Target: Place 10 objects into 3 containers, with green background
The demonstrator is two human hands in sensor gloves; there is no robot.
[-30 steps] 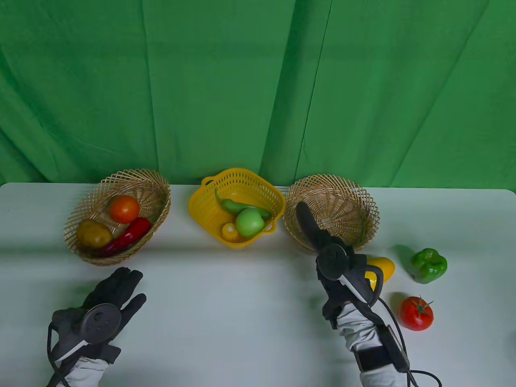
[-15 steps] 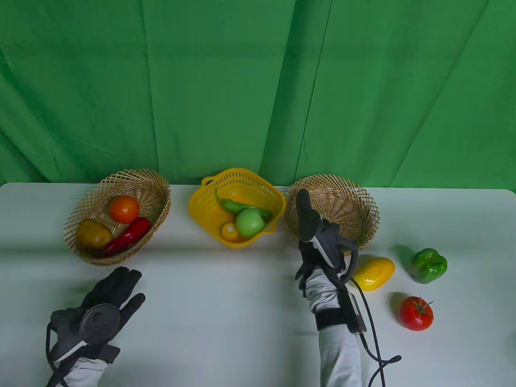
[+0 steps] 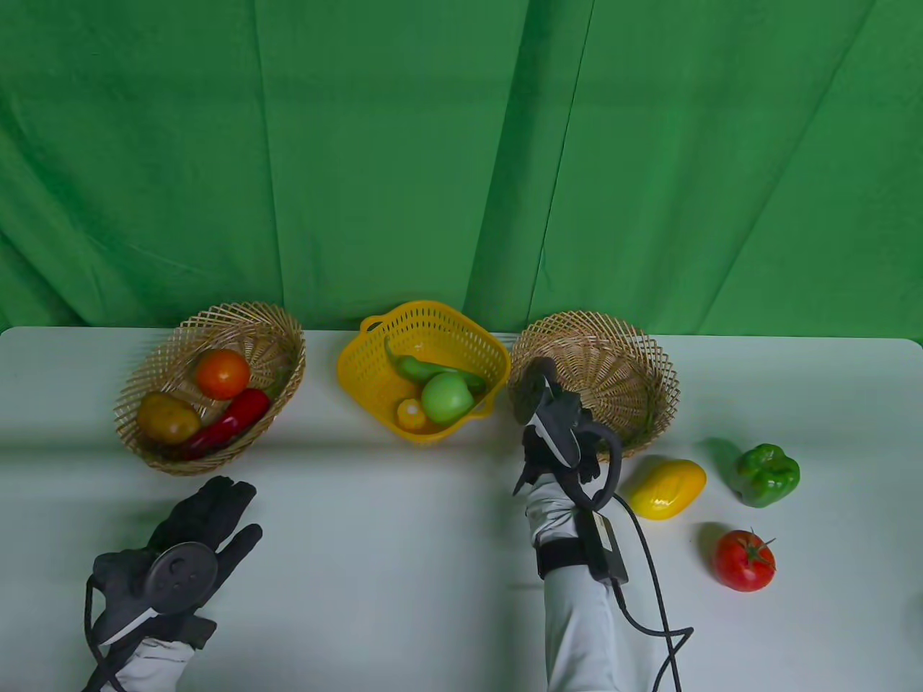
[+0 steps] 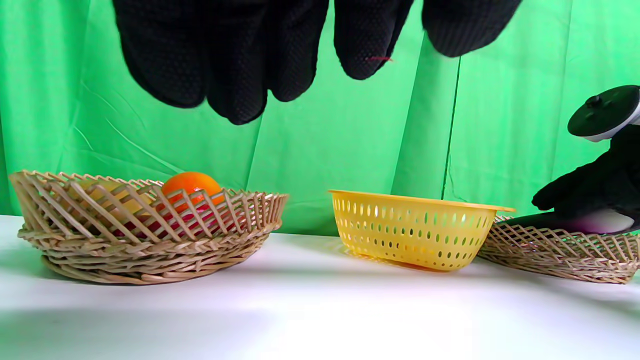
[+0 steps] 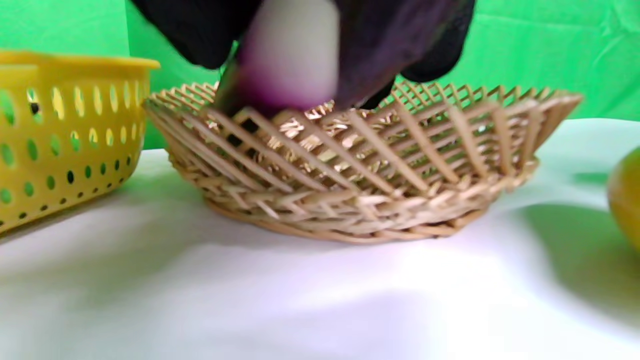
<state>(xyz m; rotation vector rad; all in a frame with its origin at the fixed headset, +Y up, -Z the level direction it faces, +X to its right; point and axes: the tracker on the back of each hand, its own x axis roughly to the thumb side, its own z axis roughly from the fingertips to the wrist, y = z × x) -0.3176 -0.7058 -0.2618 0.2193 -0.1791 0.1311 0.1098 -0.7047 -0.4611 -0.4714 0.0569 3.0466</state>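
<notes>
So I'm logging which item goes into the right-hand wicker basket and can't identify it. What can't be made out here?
- The held item: the right wrist view shows only a blurred white-and-purple shape under the right hand's fingers; in the table view the right hand and its tracker cover it.
- The wicker basket: its near-left inside is hidden by that hand.
- The grip: fingers blurred in the right wrist view.

The left hand [image 3: 189,548] rests flat at seven o'clock, fingers pointing to one o'clock. The right hand [image 3: 555,425], raised, grips something.
</notes>
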